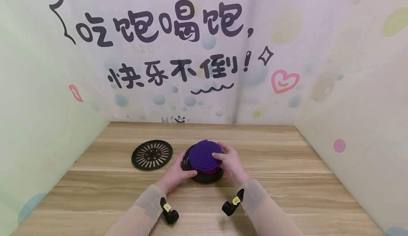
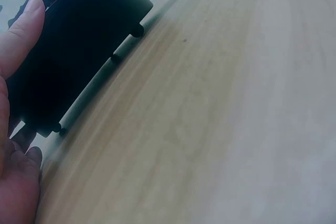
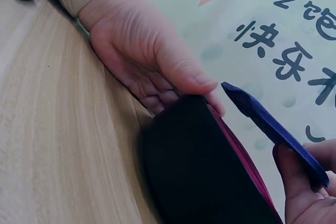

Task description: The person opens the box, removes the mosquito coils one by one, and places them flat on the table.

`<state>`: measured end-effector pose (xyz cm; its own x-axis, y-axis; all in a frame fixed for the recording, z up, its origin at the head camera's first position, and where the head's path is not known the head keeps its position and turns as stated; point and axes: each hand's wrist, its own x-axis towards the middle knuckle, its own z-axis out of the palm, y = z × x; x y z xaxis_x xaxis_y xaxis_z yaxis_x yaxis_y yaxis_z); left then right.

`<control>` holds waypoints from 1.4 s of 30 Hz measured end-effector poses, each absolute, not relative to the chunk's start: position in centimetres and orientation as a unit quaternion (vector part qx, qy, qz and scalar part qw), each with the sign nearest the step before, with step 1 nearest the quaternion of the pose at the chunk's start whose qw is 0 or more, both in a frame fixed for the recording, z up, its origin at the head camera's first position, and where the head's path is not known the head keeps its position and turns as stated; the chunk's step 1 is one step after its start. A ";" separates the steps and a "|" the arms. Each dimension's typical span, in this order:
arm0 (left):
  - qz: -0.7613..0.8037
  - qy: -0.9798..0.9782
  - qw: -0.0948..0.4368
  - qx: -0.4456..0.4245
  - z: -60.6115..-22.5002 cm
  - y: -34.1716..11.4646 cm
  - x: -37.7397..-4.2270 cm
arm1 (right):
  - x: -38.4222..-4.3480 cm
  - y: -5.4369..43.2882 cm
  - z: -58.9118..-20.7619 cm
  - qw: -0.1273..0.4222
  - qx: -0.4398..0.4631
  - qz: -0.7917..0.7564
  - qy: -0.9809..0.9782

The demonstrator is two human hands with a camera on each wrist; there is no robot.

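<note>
A purple spiral mosquito coil (image 1: 204, 156) is pinched at its right side by my right hand (image 1: 235, 167), the thumb on top of it. Seen edge-on in the right wrist view, the coil (image 3: 278, 129) is tilted above a round black case (image 3: 194, 166). Magenta coil edges (image 3: 247, 166) show at the case's mouth. My left hand (image 1: 174, 175) grips the case (image 1: 205, 178) from the left, with its thumb (image 2: 26, 30) at the rim and fingers around the side. Small feet (image 2: 137, 31) stick out from the case's underside. The coil hides most of the case's inside in the head view.
A black slotted round lid (image 1: 152, 154) with a central knob lies on the wooden table (image 1: 287, 193), left of the case. Printed walls (image 1: 204, 51) stand at the back and both sides. A small black camera (image 1: 170, 214) is strapped to each wrist.
</note>
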<state>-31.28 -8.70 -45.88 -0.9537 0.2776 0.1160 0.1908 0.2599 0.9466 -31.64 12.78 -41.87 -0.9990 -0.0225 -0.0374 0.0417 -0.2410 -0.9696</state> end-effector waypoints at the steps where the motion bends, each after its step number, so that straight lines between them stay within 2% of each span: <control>1: 0.590 0.792 0.038 0.148 -45.4 -8.7 -31.0 | -31.7 12.8 -41.8 0.019 0.009 -0.792 0.610; 8: 0.595 0.788 0.045 0.151 -44.1 -8.7 -29.9 | -32.1 13.6 -41.7 0.004 0.027 -0.800 0.600; 17: 0.589 0.795 0.032 0.141 -47.5 -8.8 -32.3 | -33.1 15.7 -41.1 -0.012 0.048 -0.807 0.589; 31: 0.581 0.802 0.030 0.137 -47.7 -8.9 -32.3 | -35.5 18.7 -41.7 -0.050 0.087 -0.830 0.549; 42: 0.588 0.797 0.034 0.135 -47.8 -8.8 -32.4 | -36.8 19.8 -41.9 -0.057 0.106 -0.845 0.521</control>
<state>-32.39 -8.84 -47.80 -0.9615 0.2539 0.1049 0.1750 0.2716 0.9464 -36.81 19.77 -41.89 -0.9711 0.2063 -0.1203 0.0151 -0.4500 -0.8929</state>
